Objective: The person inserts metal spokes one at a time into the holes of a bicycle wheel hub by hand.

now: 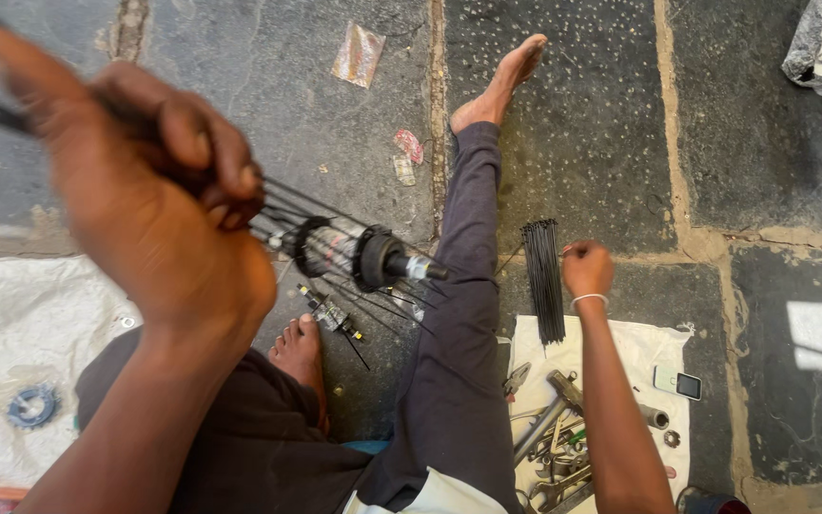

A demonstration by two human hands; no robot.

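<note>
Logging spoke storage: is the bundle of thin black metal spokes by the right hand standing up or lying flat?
Lying flat: the bundle of thin black metal spokes stretches along the stone floor, its near end on the white cloth.

wrapper (358, 54): flat, crumpled, pinkish-tan, on the floor up top
scraps (405, 157): two small torn bits, red and pale, near the ankle
phone (678, 384): small, dark screen, on white cloth, right

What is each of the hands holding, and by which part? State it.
Left hand grips the hub's spokes at their outer ends. Right hand pinches one thin spoke beside the spoke bundle.

Left hand (159, 205) grips hub (359, 252) spokes; right hand (587, 269) pinches spoke.
</note>
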